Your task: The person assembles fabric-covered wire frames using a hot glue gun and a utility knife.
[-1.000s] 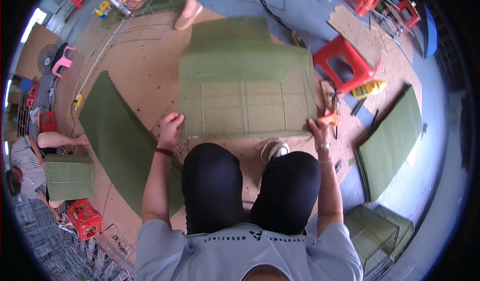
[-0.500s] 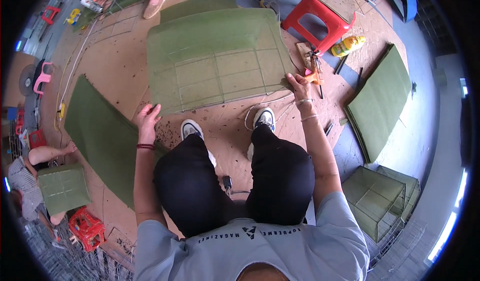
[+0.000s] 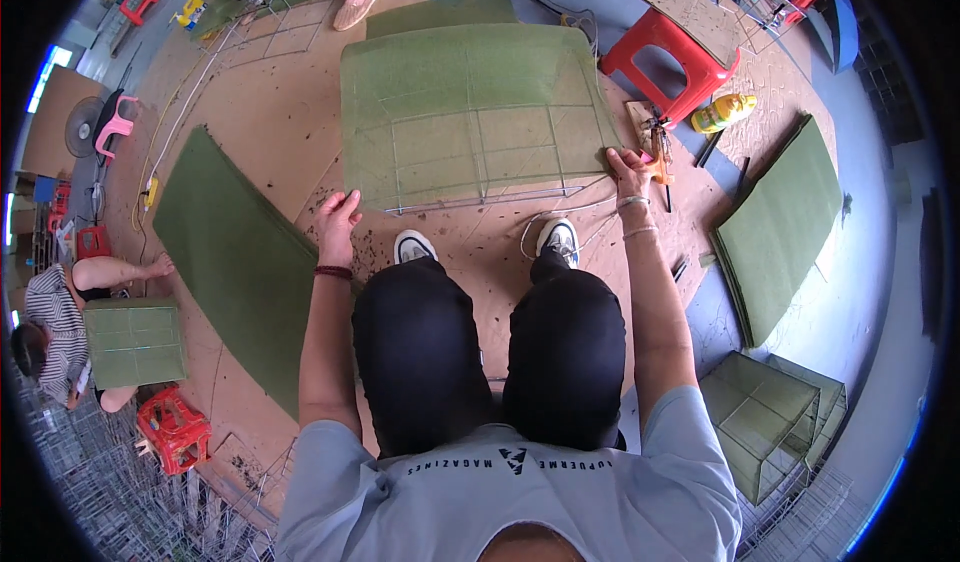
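Note:
In front of my feet a thin green mesh sheet [image 3: 450, 77] lies over a wire frame [image 3: 480, 147], whose grid shows through it. The frame's near wire runs along the sheet's near edge. My left hand [image 3: 338, 227] is closed at the near left corner, thumb and fingers pinching the sheet's edge. At the near right corner my right hand [image 3: 630, 177] grips the sheet, its thumb on top. Just beyond the right hand lies an orange-handled tool [image 3: 657, 169], partly hidden by it.
Stacks of green sheets lie left [image 3: 225, 252] and right [image 3: 785, 227]. A red stool [image 3: 660, 72] holds a board, with a yellow bottle [image 3: 723, 113] beside it. Green-covered wire boxes [image 3: 760, 412] stand at lower right. People work at far left [image 3: 60, 322] and top left [image 3: 355, 2].
The whole view has shifted, so things appear farther right. Both my hands stay at the sheet's near corners. The person at far left has leaned, and their head now shows.

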Demonstrator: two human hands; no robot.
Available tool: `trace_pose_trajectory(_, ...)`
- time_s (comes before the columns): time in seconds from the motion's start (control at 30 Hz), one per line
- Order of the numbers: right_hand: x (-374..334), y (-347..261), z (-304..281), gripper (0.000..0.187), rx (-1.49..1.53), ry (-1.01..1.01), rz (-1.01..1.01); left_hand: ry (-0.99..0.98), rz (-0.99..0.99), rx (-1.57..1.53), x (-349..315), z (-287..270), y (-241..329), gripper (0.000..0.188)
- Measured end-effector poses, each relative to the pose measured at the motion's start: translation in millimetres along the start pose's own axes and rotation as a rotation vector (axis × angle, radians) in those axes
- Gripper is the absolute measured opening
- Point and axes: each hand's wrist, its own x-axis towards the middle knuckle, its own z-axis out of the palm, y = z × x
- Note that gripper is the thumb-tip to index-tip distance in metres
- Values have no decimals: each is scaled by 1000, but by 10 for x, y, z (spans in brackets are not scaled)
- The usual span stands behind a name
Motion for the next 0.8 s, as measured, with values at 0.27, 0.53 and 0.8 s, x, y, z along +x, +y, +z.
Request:
trace_pose_trajectory(0.27, 0, 37, 39, 7, 49, 90, 48, -56, -26, -20, 89, -115, -110, 19)
trace_pose_trajectory(0.53, 53, 51, 36, 13, 46, 56, -9, 9, -13, 27, 96, -65, -66, 26)
trace_pose_trajectory(0.8, -195, -92, -4, 11, 221, -3, 167, -23, -9, -7, 93, -60, -79, 15)
